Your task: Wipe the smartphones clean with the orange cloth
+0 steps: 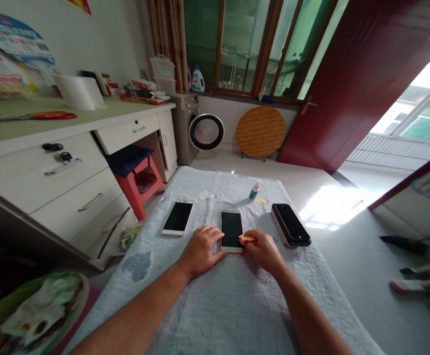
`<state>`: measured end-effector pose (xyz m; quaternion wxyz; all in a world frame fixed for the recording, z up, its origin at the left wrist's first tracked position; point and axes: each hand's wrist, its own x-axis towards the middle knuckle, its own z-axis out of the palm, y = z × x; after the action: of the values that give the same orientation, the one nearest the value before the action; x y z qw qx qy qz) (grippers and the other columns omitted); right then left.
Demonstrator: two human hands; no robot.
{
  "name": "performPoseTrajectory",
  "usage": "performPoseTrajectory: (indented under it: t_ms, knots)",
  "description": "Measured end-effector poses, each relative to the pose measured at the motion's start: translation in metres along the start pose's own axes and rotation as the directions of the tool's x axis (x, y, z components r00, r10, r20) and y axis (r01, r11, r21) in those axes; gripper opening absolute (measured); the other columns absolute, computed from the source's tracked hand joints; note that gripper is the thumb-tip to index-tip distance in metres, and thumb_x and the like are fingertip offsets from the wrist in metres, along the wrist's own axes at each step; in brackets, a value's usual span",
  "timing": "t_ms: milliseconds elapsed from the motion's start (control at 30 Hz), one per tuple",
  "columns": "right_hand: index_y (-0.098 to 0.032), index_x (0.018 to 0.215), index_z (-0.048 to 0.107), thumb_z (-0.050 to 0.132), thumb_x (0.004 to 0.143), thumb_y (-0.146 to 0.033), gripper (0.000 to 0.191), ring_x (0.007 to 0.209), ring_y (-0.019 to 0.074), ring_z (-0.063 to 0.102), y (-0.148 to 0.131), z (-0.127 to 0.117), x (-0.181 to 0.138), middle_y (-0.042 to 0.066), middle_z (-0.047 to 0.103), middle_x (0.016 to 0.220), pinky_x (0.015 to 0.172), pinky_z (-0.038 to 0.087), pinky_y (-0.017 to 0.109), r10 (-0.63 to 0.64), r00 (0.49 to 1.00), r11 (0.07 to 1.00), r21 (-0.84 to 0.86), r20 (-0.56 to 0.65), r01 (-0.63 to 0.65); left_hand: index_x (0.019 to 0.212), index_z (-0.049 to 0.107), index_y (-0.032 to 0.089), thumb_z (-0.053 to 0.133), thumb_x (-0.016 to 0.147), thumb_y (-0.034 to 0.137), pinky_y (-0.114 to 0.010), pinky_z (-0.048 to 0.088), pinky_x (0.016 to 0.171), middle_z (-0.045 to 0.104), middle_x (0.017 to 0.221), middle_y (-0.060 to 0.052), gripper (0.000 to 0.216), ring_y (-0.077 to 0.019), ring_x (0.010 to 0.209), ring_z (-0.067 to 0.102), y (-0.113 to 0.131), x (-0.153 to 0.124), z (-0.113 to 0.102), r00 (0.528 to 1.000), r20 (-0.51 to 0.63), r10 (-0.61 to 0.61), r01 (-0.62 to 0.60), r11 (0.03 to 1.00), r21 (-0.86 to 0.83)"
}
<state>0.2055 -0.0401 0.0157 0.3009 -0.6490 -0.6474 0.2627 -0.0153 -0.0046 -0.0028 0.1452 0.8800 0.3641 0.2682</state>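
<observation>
And here you are, leaning in over the cloth-covered table (207, 315), with the middle phone (232, 228) lying flat, screen up and dark, well in from both the left and right edges. Your left hand (201, 250) is loosely spread, closed around nothing: fingertips at the phone's left side, thumb by its lower left corner. Over on the other side, your right hand (263, 250) has a narrow pinch on a small orange piece (247, 238), cloth or sponge, too small to tell, set right at the phone's lower right side.

It looks like wiping, so play it steady! Brace with those left fingertips, because the quilted cover could let the phone slide. Light, even strokes, piece flat, and follow the rim rather than digging into it. Keep your thumb off the glass, or it may leave a print.

So where's the phone against your grip? Squarely between the hands, just left of the pinch, its top end pointing to the table's far edge. Beyond it, nearer the far right corner, stands the little bottle (253, 192), upright and well apart from your fingers.
</observation>
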Motion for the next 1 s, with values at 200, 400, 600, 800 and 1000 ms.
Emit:
performPoseTrajectory:
  t_ms: [200,400,600,800,1000]
  knots:
    - [-0.019,0.081,0.07,0.056,0.077,-0.033,0.02,0.063,0.0155,0.06,0.006,0.01,0.002,0.002,0.066,0.066,0.054,0.042,0.022,0.115,0.993,0.986,0.122,0.021,-0.117,0.112,0.063,0.016,0.076,0.072,0.041,-0.045,0.043,0.098,0.064,0.116,-0.011,0.049,-0.0289,0.109,0.056,0.003,0.001,0.005,0.999,0.016,-0.032,0.031,0.998,0.05]
    - [-0.015,0.076,0.064,0.064,0.071,-0.047,0.032,0.05,0.0121,0.051,-0.004,0.009,0.002,-0.001,0.057,0.055,0.047,0.037,0.021,0.23,0.968,0.851,0.463,0.096,-0.248,0.118,0.06,0.016,0.069,0.075,0.054,-0.046,0.043,0.099,0.063,0.118,-0.013,0.057,-0.0305,0.113,0.055,0.011,0.001,0.009,0.998,0.025,-0.05,0.047,0.993,0.104]
    - [-0.014,0.086,0.067,0.07,0.069,-0.047,0.037,0.05,0.0087,0.046,-0.015,0.004,-0.001,-0.001,0.058,0.06,0.046,0.03,0.021,0.201,0.978,0.728,0.659,0.059,-0.189,0.121,0.056,0.016,0.057,0.08,0.066,-0.045,0.043,0.094,0.065,0.107,-0.012,0.065,-0.03,0.104,0.057,0.019,0.004,0.007,0.998,-0.005,-0.056,0.057,0.989,0.138]
    - [-0.019,0.083,0.07,0.073,0.072,-0.04,0.024,0.074,0.0125,0.057,-0.017,0.018,-0.002,0.007,0.065,0.113,0.059,0.041,0.022,-0.007,1.0,0.713,0.701,0.001,0.004,0.099,0.061,0.018,0.059,0.086,0.044,-0.038,0.044,0.082,0.064,0.092,-0.008,0.029,-0.026,0.089,0.058,0.026,0.007,0.004,0.989,-0.051,-0.137,0.144,0.973,0.182]
    - [-0.02,0.085,0.07,0.072,0.074,-0.039,0.023,0.074,0.012,0.059,-0.016,0.024,-0.001,0.008,0.063,0.122,0.056,0.042,0.022,-0.048,0.999,0.742,0.67,0.02,0.022,0.135,0.039,0.012,0.049,0.089,0.028,-0.033,0.045,0.075,0.065,0.084,-0.007,0.05,-0.0233,0.079,0.061,0.022,0.005,0.006,0.954,-0.096,-0.283,0.293,0.948,0.123]
